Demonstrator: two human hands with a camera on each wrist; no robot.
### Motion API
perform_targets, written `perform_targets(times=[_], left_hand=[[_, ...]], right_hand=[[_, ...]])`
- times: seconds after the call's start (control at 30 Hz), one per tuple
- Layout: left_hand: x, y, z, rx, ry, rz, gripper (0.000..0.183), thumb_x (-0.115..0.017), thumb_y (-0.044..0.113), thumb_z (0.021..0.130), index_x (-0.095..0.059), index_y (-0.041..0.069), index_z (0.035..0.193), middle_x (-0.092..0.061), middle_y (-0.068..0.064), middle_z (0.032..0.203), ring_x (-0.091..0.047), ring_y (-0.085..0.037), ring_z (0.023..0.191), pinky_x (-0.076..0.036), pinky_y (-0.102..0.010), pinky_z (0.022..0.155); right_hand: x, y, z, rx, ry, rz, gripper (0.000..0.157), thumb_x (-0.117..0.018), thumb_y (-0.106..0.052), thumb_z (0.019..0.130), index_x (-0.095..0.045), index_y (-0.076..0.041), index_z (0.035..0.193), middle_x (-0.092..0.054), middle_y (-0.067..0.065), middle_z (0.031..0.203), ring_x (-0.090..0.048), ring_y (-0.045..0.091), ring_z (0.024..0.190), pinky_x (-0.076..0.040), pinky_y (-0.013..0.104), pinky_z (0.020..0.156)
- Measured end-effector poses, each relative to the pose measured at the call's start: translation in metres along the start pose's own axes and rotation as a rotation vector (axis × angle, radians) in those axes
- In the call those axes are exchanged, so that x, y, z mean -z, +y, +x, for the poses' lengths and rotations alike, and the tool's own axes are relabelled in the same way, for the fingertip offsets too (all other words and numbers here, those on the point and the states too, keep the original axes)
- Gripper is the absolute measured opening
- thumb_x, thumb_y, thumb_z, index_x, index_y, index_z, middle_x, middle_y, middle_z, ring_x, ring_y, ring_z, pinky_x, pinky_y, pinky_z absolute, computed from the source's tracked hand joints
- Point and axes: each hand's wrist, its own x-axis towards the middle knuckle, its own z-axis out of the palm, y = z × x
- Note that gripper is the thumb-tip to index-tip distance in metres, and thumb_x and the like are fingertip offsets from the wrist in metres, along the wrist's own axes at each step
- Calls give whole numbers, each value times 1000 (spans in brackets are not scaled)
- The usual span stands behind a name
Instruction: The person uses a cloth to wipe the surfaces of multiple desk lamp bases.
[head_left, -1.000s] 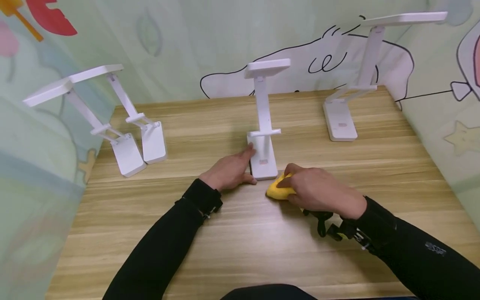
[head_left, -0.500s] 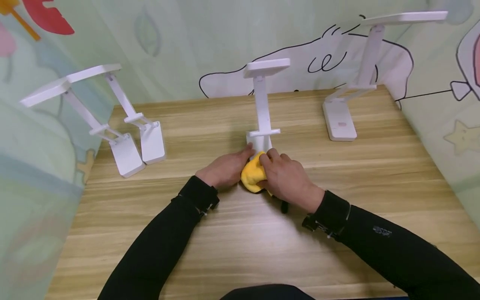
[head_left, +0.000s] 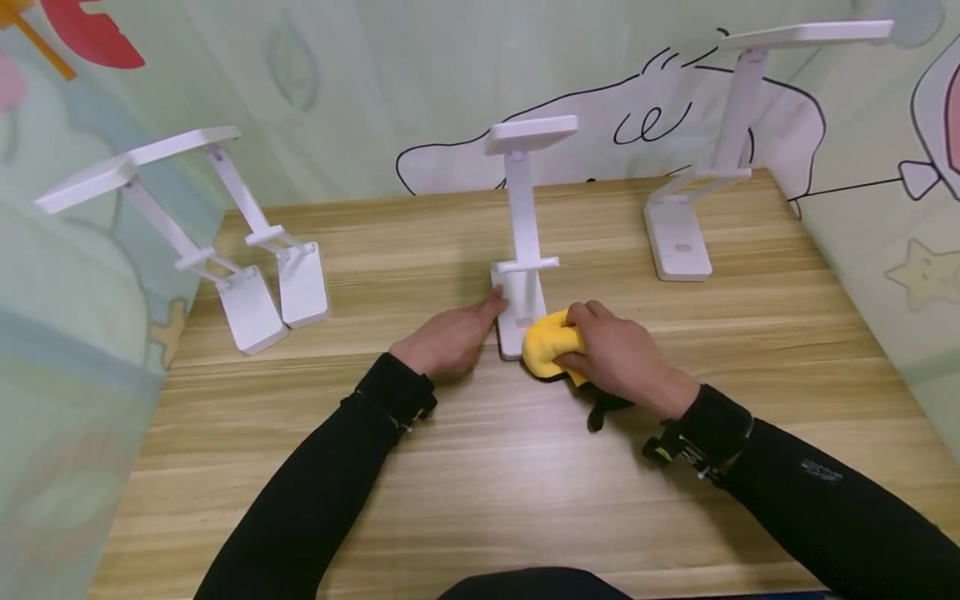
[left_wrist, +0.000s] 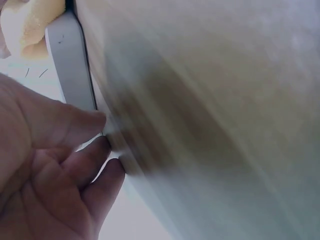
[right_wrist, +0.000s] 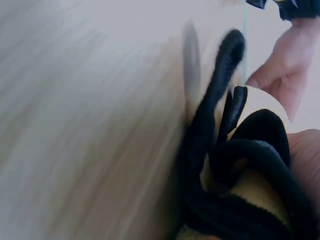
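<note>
The table [head_left: 465,508] is wood-grained, with a sheen near its front. Pale green walls [head_left: 360,92] stand behind it and at both sides, printed with cartoon figures; a star [head_left: 928,275] shows on the right.

Counted: one front-left lamp [head_left: 251,312] and one rear-left lamp [head_left: 303,287], their bases just beside each other; one middle lamp [head_left: 522,208]; one right lamp [head_left: 678,242], near the rear right corner. Four lamps in all, white and upright. One cloth [head_left: 547,342], yellow, with black edging. Two hands, two black sleeves [head_left: 300,492].

The cloth lies at the near right corner of the middle lamp's base, covering that corner. The right hand [head_left: 622,354] pinches it from the right. The left hand [head_left: 453,337] rests at the base's left edge, fingers loosely extended and touching it, not wrapped round it. The hands are apart, with the base and the cloth between them. The left-wrist view confirms the cloth over the base's end.
</note>
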Motion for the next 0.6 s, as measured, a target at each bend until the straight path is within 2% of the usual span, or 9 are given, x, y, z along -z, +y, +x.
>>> perform_targets(times=[0.13, 0.23, 0.3, 0.4, 0.43, 0.6], left_hand=[[-1, 1, 0, 2, 4, -2, 66, -46, -3, 92, -22, 10, 152, -12, -13, 162, -52, -26, 120, -43, -37, 103], [-2, 2, 0, 0, 6, 3, 66, -46, -2, 92, -22, 10, 152, -13, -14, 161, -54, -26, 115, -45, -37, 101], [-2, 2, 1, -2, 2, 3, 65, -46, -1, 93, -21, 9, 152, -13, -14, 161, -53, -26, 118, -44, -37, 102], [-1, 3, 0, 10, -12, -1, 67, -46, -1, 93, -19, 10, 153, -11, -12, 162, -53, -26, 119, -43, -36, 104], [-1, 4, 0, 18, -16, -5, 68, -45, -1, 93, -18, 10, 154, -10, -11, 162, -50, -25, 123, -41, -36, 106], [1, 5, -2, 5, -7, 9, 68, -45, -3, 92, -20, 12, 154, -12, -14, 161, -34, -24, 137, -36, -37, 110]], right_hand=[[7, 19, 1, -87, 44, -35, 49, -72, -36, 84, -53, -2, 114, -59, 17, 98, -54, 25, 67, -49, 42, 53], [15, 31, 4, -167, 133, -70, 45, -68, -30, 87, -52, 1, 114, -57, 20, 94, -51, 27, 63, -46, 44, 48], [21, 31, 7, -200, 199, -54, 42, -67, -26, 87, -51, 2, 115, -56, 21, 93, -50, 29, 63, -45, 45, 47], [22, 19, 15, -155, 267, 0, 41, -65, -22, 86, -51, -1, 118, -57, 21, 97, -51, 30, 67, -46, 47, 49], [21, 13, 18, -127, 275, 10, 41, -65, -21, 86, -51, -2, 119, -58, 22, 99, -53, 30, 67, -47, 47, 49], [7, -8, 41, -5, 253, 4, 40, -65, -19, 87, -58, -8, 125, -57, 25, 113, -60, 33, 81, -53, 49, 57]])
